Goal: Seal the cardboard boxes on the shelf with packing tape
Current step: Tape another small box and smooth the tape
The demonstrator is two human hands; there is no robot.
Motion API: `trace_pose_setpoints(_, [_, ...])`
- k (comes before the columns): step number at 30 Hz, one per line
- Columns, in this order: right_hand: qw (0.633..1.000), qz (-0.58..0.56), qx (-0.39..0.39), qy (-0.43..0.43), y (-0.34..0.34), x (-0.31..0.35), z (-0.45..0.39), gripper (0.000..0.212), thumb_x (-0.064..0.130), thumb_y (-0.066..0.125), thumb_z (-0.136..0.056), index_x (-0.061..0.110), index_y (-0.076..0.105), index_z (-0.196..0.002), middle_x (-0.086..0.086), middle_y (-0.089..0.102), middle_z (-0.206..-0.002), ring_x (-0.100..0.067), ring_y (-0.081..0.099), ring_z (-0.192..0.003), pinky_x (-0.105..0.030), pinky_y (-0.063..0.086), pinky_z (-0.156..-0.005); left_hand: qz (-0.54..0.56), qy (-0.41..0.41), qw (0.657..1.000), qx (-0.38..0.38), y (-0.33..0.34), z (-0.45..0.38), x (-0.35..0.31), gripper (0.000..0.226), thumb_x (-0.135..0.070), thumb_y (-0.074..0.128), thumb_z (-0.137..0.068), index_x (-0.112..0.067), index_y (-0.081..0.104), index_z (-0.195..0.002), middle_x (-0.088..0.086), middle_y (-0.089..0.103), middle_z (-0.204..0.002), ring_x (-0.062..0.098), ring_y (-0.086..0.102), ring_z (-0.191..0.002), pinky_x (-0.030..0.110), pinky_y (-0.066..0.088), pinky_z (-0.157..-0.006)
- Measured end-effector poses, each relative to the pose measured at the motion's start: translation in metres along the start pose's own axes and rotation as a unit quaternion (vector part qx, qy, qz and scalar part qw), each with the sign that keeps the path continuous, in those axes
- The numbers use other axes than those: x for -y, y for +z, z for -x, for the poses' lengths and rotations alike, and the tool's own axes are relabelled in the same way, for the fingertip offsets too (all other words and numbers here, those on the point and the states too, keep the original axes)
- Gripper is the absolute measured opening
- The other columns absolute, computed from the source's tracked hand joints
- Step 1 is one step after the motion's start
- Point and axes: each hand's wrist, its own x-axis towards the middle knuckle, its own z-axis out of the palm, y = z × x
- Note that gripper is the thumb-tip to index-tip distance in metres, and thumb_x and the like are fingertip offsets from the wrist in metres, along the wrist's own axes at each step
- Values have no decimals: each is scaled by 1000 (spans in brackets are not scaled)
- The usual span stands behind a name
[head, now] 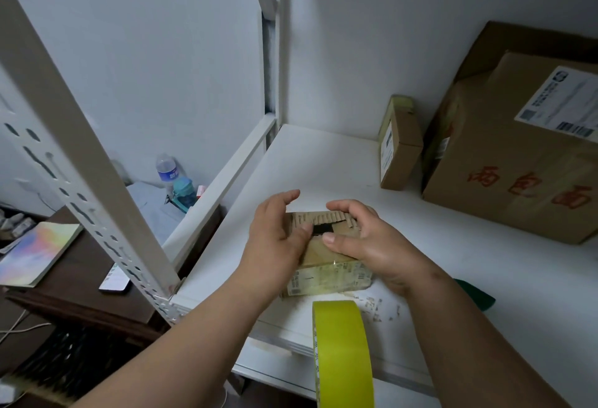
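A small cardboard box [326, 273] with a torn top and a taped label on its near side sits on the white shelf [323, 161]. My left hand [275, 236] holds its left side, thumb on the top flap. My right hand [365, 239] grips the right side, thumb pressing the flap beside a dark gap. A roll of yellow-green packing tape [343, 349] stands on edge near the shelf's front edge, just below the box. Neither hand touches it.
A large brown box [511, 161] with red characters and a shipping label stands at the back right, a small flat box [399, 145] upright beside it. Cardboard scraps [375, 307] litter the shelf. A shelf post [97, 181] rises at left; a desk with bottles [174, 181] lies beyond.
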Motion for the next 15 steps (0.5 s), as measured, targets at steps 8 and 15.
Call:
trace_pose_setpoints(8, [969,-14,-244,-41,13,-1,21,33,44,51,-99,35,53,-130,17,42,-131,-2,45,-121,-21,40,-99,-209,172,942,196,-30,2,18,78,-66,46,-80,-32,30,-149,-5,14,-160,7,0,-149,9,-2,-115])
trace_pose_setpoints(15, [979,-19,-200,-21,32,-46,101,51,70,59,-77,25,74,-97,-8,67,-106,-1,62,-97,-25,48,-82,-193,109,939,263,-37,0,3,62,-41,48,-100,-27,23,-155,-9,4,-162,-1,5,-146,12,7,-117])
